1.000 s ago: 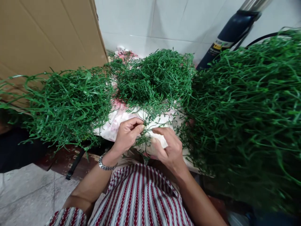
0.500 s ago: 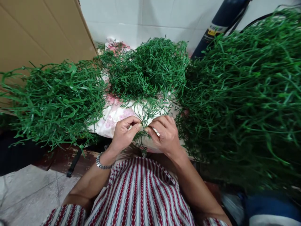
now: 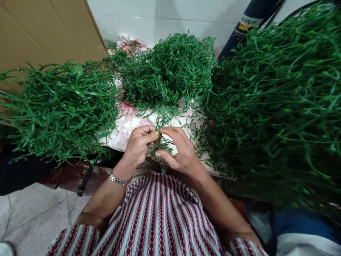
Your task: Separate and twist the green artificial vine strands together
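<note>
My left hand (image 3: 141, 144) pinches a small bunch of thin green stems (image 3: 161, 121), thumb pressed against the fingers. These look like artificial plant stems, some sticking up past the fingertips and others hanging below. Just to the right, my right hand (image 3: 179, 151) has its thumb spread away from its fingers, with its index fingertip close against the pinched spot. Whether that fingertip touches a stem is hard to make out. Under both hands lies a white cloth with pink flowers (image 3: 125, 129). A tangled heap of green stems (image 3: 173, 71) sits right behind them.
A second heap of greenery (image 3: 66, 106) lies to the left, in front of a brown cardboard panel (image 3: 48, 32). At the right rises a larger heap (image 3: 279, 106). Behind it leans a dark blue cylinder (image 3: 239, 32) near the white tiled wall (image 3: 128, 28).
My right thumb has moved down and away from its fingers, opening the pinch. My left hand still pinches the stems. The whole view has shifted slightly.
</note>
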The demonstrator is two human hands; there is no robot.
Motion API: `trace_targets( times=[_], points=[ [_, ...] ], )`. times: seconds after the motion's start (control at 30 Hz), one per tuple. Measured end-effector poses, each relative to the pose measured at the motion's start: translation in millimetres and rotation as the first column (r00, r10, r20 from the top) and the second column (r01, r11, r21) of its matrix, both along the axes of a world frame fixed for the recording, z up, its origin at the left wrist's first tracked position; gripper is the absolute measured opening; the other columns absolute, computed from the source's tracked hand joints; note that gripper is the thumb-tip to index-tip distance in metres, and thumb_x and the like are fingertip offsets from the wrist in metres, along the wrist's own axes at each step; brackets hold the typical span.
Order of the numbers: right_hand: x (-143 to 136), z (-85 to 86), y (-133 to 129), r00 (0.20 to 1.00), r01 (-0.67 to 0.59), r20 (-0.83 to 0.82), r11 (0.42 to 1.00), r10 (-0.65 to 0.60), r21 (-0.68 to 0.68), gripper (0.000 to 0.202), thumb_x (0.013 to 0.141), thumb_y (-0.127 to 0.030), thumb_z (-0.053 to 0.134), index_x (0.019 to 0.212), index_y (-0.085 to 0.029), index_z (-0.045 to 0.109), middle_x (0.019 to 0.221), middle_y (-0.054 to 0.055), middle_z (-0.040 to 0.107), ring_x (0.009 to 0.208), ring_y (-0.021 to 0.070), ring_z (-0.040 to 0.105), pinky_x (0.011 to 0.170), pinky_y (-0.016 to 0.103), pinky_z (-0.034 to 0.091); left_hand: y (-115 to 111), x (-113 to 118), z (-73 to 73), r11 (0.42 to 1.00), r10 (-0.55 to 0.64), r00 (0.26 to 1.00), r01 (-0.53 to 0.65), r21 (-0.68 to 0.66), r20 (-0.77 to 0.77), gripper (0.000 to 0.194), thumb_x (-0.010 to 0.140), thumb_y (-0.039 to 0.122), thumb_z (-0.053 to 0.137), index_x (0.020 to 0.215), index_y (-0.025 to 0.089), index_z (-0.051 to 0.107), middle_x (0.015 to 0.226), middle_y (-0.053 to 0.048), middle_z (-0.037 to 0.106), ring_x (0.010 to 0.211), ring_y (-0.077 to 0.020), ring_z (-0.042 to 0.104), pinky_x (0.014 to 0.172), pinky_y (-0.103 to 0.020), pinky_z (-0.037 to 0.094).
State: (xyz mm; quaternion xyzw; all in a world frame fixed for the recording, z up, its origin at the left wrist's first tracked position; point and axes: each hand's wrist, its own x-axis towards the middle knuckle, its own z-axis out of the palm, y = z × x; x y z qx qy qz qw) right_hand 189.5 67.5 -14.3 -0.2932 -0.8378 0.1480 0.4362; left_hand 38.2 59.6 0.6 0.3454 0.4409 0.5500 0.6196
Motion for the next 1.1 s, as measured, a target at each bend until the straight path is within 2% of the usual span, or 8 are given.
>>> trace_targets(
  times=[0.17, 0.37, 0.53, 0.63, 0.73, 0.93, 1.1],
  points=[
    [-7.4, -12.1, -2.2, 0.991, 0.098, -0.089, 0.995, -0.099, -0.013, 0.032, 0.081, -0.021, 0.058, 0.111, -0.017, 0.05, 0.097, 0.009, 0.062, 0.089, 0.0197, 0.059, 0.077, 0.036, 0.051, 0.2, 2.1, -4.2, 0.999, 0.045, 0.999, -0.045, -0.011, 0.025, 0.02, 0.061, 0.026, 0.075, 0.054, 0.014, 0.059, 0.052, 0.002, 0.054, 0.05, -0.0062, 0.046, 0.049, -0.019, 0.037],
    [-8.0, -6.5, -7.5, 0.985, 0.154, -0.074, 0.986, -0.159, -0.067, 0.012, 0.083, -0.019, 0.057, 0.094, -0.017, 0.055, 0.08, 0.005, 0.063, 0.072, 0.0153, 0.057, 0.066, 0.029, 0.049, -1.8, 4.4, -12.4, 0.99, 0.127, 0.992, -0.126, 0.066, -0.009, 0.021, 0.064, 0.025, 0.074, 0.054, 0.015, 0.058, 0.051, 0.003, 0.053, 0.051, -0.006, 0.045, 0.052, -0.018, 0.036],
    [-2.3, 1.0, -6.8, 0.994, 0.105, -0.008, 0.99, -0.107, -0.093, 0.009, 0.085, -0.023, 0.053, 0.091, -0.018, 0.057, 0.081, 0.006, 0.063, 0.078, 0.0178, 0.058, 0.072, 0.033, 0.049, -0.8, 2.2, -16.9, 0.978, 0.178, 0.981, -0.168, 0.122, -0.08, 0.022, 0.065, 0.027, 0.073, 0.055, 0.015, 0.057, 0.051, 0.004, 0.05, 0.052, -0.0064, 0.043, 0.051, -0.019, 0.035],
    [2.2, 3.7, -2.3, 0.993, 0.116, -0.002, 0.992, -0.116, -0.051, 0.018, 0.084, -0.024, 0.055, 0.101, -0.018, 0.058, 0.093, 0.009, 0.063, 0.089, 0.0204, 0.057, 0.078, 0.037, 0.048, -2.2, -0.6, -17.1, 0.984, 0.131, 0.972, -0.103, 0.146, -0.193, 0.021, 0.067, 0.027, 0.072, 0.057, 0.015, 0.058, 0.052, 0.004, 0.049, 0.051, -0.0063, 0.041, 0.05, -0.019, 0.033],
    [3.8, 2.9, 3.2, 0.998, 0.062, 0.021, 0.998, -0.062, -0.006, 0.026, 0.082, -0.026, 0.059, 0.106, -0.018, 0.056, 0.1, 0.01, 0.061, 0.094, 0.0212, 0.055, 0.081, 0.038, 0.047, -5.6, -1.9, -16.8, 0.987, 0.085, 0.965, -0.048, 0.154, -0.246, 0.02, 0.069, 0.027, 0.07, 0.059, 0.015, 0.058, 0.053, 0.004, 0.046, 0.05, -0.0056, 0.037, 0.048, -0.019, 0.03],
    [0.6, -6.8, 4.8, 0.999, 0.044, 0.003, 0.999, -0.043, -0.014, 0.016, 0.083, -0.028, 0.057, 0.096, -0.019, 0.057, 0.094, 0.008, 0.06, 0.089, 0.0202, 0.056, 0.078, 0.038, 0.045, -10.1, 0.8, -20.1, 0.989, 0.096, 0.965, -0.065, 0.134, -0.243, 0.026, 0.069, 0.032, 0.071, 0.057, 0.015, 0.055, 0.052, 0.004, 0.042, 0.049, -0.0063, 0.035, 0.047, -0.02, 0.029],
    [-2.9, -13.6, -1.5, 0.998, 0.064, -0.012, 0.996, -0.065, -0.057, 0.005, 0.085, -0.023, 0.052, 0.085, -0.018, 0.054, 0.077, 0.004, 0.057, 0.074, 0.0164, 0.053, 0.069, 0.032, 0.044, -9.8, 4.4, -28.1, 0.976, 0.169, 0.952, -0.125, 0.177, -0.257, 0.027, 0.07, 0.033, 0.07, 0.057, 0.016, 0.053, 0.053, 0.004, 0.042, 0.052, -0.0077, 0.039, 0.051, -0.021, 0.032]
  ],
)
